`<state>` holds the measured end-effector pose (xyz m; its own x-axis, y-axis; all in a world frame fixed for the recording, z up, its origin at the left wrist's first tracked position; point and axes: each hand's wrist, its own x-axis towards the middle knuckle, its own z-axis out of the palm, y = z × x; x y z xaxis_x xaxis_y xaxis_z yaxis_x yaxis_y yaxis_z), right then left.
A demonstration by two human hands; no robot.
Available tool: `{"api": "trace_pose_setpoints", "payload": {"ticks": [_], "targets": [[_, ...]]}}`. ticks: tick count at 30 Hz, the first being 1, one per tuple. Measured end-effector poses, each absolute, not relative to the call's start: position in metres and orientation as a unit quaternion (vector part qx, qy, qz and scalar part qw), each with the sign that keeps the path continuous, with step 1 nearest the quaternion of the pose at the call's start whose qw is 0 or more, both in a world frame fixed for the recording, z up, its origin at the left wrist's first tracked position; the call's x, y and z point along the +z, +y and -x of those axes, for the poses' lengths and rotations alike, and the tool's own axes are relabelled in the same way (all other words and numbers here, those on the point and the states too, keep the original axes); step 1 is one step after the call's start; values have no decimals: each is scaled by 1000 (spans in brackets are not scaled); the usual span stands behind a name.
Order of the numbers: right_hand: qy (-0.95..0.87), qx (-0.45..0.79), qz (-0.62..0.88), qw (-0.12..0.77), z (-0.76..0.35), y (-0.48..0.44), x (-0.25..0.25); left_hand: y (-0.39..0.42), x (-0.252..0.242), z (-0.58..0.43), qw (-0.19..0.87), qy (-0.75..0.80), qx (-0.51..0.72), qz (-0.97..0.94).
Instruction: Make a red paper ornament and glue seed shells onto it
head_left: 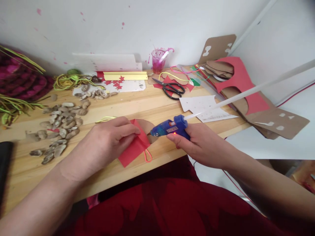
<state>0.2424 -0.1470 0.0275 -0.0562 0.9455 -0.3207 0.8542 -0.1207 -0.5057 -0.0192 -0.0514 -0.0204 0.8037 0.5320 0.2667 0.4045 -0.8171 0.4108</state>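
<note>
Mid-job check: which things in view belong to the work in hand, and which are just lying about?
In use:
blue glue gun, in the right hand
red paper, in the left hand
brown cardboard, probably

Lying about, it seems:
black scissors
peanut shells
yellow strip
stained cup

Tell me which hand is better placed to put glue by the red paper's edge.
Probably the right hand: it holds the glue gun with the nozzle close to the red paper. The left hand is busy holding that paper.

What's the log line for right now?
left grip: holds red paper | right grip: holds glue gun, tip near paper | peanut shells: on table
</note>
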Motion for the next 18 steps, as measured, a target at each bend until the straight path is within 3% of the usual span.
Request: {"api": "trace_pose_setpoints", "payload": {"ticks": [18], "targets": [[-650, 310, 691, 57, -245, -171, 32, -54, -23, 13, 143, 229, 202, -941]]}}
